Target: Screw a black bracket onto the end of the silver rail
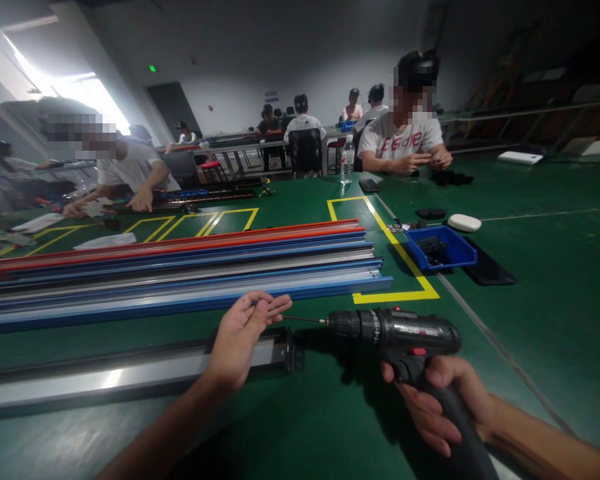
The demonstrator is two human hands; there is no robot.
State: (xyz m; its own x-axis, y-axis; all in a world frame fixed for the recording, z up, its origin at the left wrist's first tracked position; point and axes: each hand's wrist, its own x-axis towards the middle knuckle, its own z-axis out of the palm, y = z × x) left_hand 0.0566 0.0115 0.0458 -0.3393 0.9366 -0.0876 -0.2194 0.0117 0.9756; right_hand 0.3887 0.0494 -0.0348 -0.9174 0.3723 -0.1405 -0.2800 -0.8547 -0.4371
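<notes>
My right hand (440,400) is wrapped round the handle of a black cordless drill (405,331), which points left above the table. A long thin bit (305,321) sticks out of its chuck. At the bit's tip is my left hand (243,333), thumb pressed towards the fingers; whatever they pinch is too small or hidden to make out. Beneath the left hand lies a silver-and-black metal profile (130,373) with a dark end bracket (291,352). Its far left part runs out of view.
Several long orange and blue profiles (300,288) lie beyond. A blue bin (443,250) with black parts stands on the right, near a white mouse-shaped object (464,223), a dark phone-like slab (490,265) and a bottle (347,160). Co-workers sit across the green table (545,320).
</notes>
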